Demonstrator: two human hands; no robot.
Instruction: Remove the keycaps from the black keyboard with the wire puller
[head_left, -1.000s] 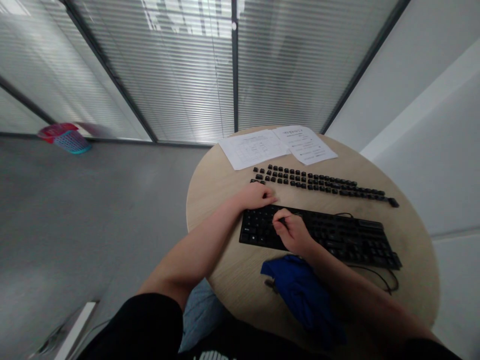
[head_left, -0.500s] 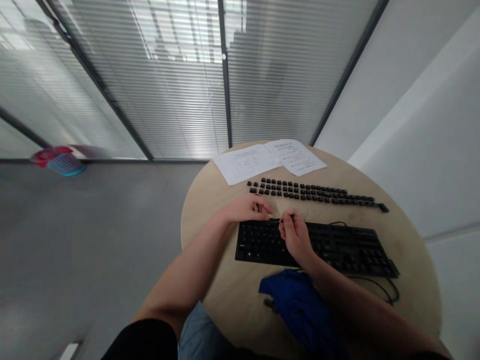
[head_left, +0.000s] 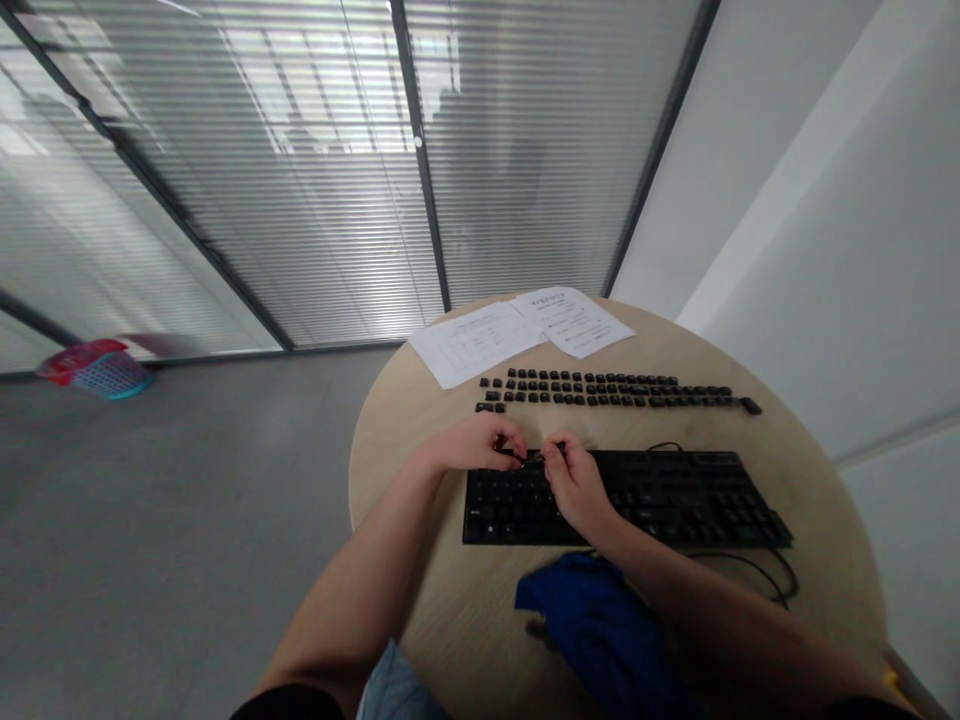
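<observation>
A black keyboard [head_left: 675, 500] lies on the round wooden table, and both hands are over its upper left part. My left hand [head_left: 484, 442] has its thumb and fingers drawn together at the upper key row; what sits between the fingertips is too small to make out. Close beside it, my right hand [head_left: 576, 485] is closed around a thin dark tool [head_left: 534, 458] whose tip reaches toward the left fingertips. Beyond the keyboard, several rows of loose black keycaps [head_left: 579, 388] are laid out, with a larger keycap [head_left: 750, 406] at the right end.
Two printed paper sheets [head_left: 480, 342] overlap at the table's [head_left: 405, 400] far edge. A crumpled blue cloth [head_left: 592, 610] lies at the near side. The keyboard's black cable [head_left: 750, 567] loops at the right. A red and blue basket [head_left: 112, 372] stands on the floor by the glass partition.
The camera view has shifted a little, moving the scene left and down. My right hand has turned slightly and come nearer the left fingertips; both hands stay over the upper key row.
</observation>
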